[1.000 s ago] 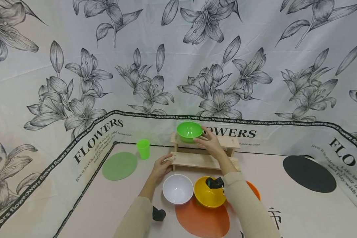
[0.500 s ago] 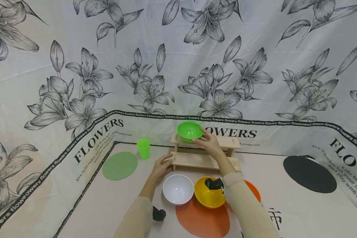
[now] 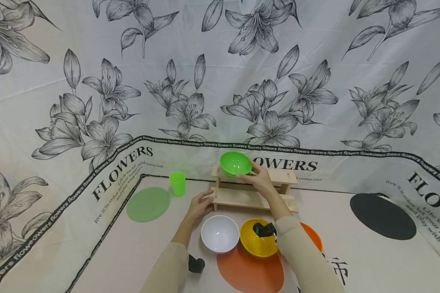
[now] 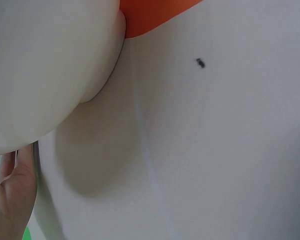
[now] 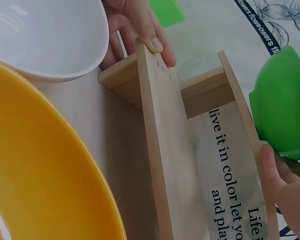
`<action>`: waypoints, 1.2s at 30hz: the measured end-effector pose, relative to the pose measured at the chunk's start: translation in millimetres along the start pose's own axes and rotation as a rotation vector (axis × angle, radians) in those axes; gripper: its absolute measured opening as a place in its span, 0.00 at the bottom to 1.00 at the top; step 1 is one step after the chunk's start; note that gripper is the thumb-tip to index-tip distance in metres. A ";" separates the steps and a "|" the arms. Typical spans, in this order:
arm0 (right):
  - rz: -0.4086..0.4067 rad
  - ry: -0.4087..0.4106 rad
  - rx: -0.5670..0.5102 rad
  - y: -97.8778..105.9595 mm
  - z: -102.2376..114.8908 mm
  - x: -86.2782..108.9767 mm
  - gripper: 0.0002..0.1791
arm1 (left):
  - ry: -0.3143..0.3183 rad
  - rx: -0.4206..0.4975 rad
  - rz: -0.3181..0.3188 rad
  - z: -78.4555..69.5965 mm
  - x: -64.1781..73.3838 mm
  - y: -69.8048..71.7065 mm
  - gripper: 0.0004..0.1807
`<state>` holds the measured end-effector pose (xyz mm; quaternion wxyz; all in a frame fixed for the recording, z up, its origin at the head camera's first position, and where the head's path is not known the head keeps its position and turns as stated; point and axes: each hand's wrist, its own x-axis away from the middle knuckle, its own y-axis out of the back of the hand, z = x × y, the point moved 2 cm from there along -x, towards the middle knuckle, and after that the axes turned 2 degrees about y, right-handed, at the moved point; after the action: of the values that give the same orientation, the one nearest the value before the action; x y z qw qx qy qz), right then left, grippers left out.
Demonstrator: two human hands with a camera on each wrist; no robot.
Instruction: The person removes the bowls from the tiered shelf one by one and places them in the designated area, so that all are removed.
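A two-tier wooden shelf (image 3: 247, 198) stands near the back wall. My right hand (image 3: 259, 179) grips a green bowl (image 3: 236, 164) by its right side, at the left part of the upper tier. In the right wrist view, the green bowl (image 5: 280, 107) leans at the upper board, fingertips under its base. My left hand (image 3: 199, 206) holds the lower tier's left end, its thumb (image 5: 154, 45) on the board. Nearer the camera sit a white bowl (image 3: 220, 234) and a yellow bowl (image 3: 254, 246). The white bowl (image 4: 45, 65) hides part of the left hand (image 4: 12, 195) in the left wrist view.
A green cup (image 3: 177, 184) stands left of the shelf, beside a green round mat (image 3: 148, 204). An orange bowl (image 3: 313, 236) is partly hidden by the right sleeve. An orange mat (image 3: 251, 272) lies in front; a dark mat (image 3: 383, 216) lies far right.
In the last half second the green bowl has tipped slightly and shifted a little to the right in my right hand. My left hand keeps its place on the shelf.
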<state>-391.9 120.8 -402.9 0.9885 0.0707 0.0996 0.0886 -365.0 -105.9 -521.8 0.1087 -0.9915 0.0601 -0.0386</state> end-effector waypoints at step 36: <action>-0.025 0.027 0.000 47.7 4.6 66.0 0.47 | 0.035 0.003 -0.037 -1.5 -0.5 -1.8 0.23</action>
<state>-335.0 179.3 -403.2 0.9881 0.0682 0.1137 0.0775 -365.5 -104.5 -519.9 0.1086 -0.9914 0.0434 -0.0582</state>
